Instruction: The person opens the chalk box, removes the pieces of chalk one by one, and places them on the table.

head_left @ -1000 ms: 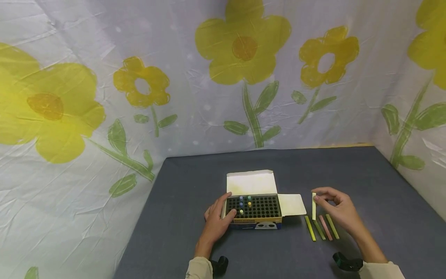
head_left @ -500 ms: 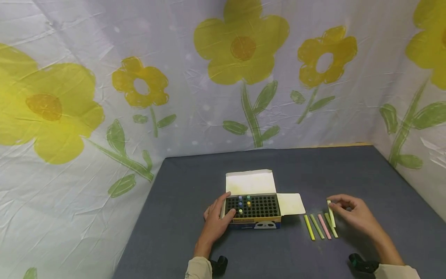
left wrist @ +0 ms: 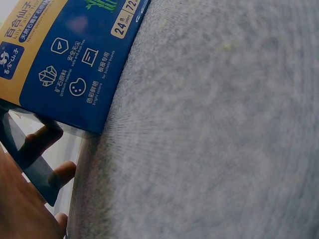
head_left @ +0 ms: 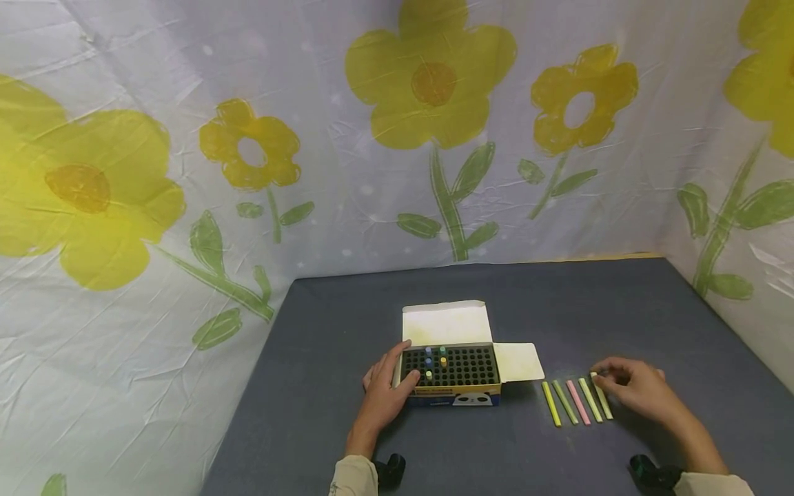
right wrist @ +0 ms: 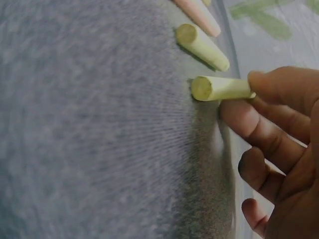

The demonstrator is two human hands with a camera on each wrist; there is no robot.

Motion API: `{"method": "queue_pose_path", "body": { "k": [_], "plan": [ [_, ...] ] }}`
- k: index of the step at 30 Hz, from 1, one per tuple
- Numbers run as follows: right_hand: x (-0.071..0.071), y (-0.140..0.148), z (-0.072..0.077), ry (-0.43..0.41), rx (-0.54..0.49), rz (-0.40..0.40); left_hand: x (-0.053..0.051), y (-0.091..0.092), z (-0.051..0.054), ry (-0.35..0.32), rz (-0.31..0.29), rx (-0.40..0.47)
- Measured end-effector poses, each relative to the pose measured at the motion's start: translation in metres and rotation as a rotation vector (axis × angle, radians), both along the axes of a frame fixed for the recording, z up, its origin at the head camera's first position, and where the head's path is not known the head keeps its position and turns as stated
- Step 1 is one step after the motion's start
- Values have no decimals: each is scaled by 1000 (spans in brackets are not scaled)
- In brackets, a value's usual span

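My left hand [head_left: 384, 398] holds the left end of an open chalk box [head_left: 434, 398], its thumb at the front edge and a finger at the back corner. Inside is a black holder [head_left: 474, 365] full of round holes, with several chalk ends standing in it at the left. My right hand [head_left: 648, 393] pinches the far end of a pale yellow chalk stick [head_left: 604, 401], which lies low at the table in the right wrist view. Left of it runs a row: a second pale stick [head_left: 591, 401], a pink one [head_left: 579, 403], a green one [head_left: 565, 403] and a yellow one [head_left: 551, 405].
The box's white lid [head_left: 446, 325] is folded back behind it. A white side flap [head_left: 520, 362] sticks out towards the chalk row. Everything lies on a dark grey table [head_left: 347, 310], with a flower-printed curtain [head_left: 347, 172] behind.
My right hand has carried the pale yellow chalk stick rightwards and down to the right end of the row. The left hand and the box have stayed in place.
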State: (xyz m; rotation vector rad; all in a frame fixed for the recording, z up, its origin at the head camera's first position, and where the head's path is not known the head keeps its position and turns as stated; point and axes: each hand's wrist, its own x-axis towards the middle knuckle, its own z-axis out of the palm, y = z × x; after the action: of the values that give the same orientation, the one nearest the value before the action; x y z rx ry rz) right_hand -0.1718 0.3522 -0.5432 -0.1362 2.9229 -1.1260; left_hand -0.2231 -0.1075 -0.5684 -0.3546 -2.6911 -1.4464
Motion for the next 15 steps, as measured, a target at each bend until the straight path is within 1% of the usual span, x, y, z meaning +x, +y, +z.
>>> {"method": "queue_pose_path", "body": {
  "k": [4,7,11,15],
  "plan": [
    [-2,-2,-4,51,128,-9,1,0,0,-15,3,-6],
    [-3,-4,-5,79,193,-7,1,0,0,-19,1,-8],
    [-3,-7,-5,96,222,-3,1,0,1,-20,-2,-7],
    [-3,-8,-5,100,213,0,1,0,2,-26,5,-12]
  ]
}}
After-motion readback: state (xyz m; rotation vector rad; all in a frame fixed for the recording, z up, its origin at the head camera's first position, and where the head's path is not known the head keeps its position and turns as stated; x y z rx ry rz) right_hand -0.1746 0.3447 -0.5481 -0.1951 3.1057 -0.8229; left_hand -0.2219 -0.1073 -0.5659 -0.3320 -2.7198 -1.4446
